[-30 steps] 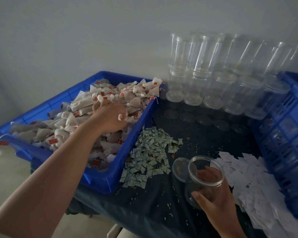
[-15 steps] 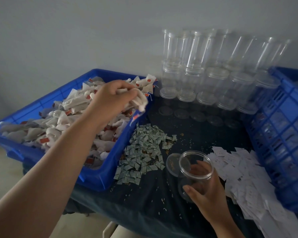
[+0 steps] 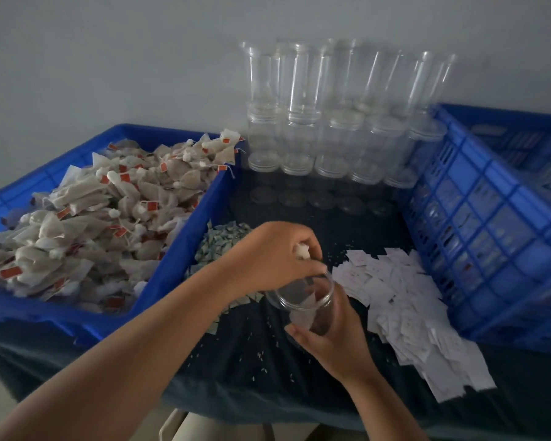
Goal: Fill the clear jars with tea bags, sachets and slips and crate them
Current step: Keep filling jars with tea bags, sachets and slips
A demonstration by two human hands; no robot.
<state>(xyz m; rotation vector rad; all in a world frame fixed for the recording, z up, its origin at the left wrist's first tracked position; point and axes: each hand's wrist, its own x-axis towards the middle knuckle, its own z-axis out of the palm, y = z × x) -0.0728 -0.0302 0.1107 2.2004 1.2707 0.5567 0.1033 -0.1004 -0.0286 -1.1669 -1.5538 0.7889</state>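
Note:
My right hand [image 3: 334,337] grips a clear open jar [image 3: 303,300], tilted, low in the middle of the table. My left hand [image 3: 277,256] hovers right over the jar's mouth, fingers curled round white tea bags [image 3: 303,251]; part of a bag hangs inside the jar. A blue bin [image 3: 172,249] on the left is heaped with tea bags [image 3: 109,211] with red tags. Green-grey sachets [image 3: 220,243] lie in a pile behind my left hand. White paper slips [image 3: 404,300] spread to the right of the jar.
Stacks of clear jars with lids [image 3: 328,132] stand against the back wall. A blue lattice crate [image 3: 490,224] fills the right side. A dark cloth [image 3: 261,370] covers the table, strewn with small crumbs; its front edge is near me.
My left hand lifted tea bags out of the blue bin and carried them right to the jar's mouth. My right hand kept hold of the jar.

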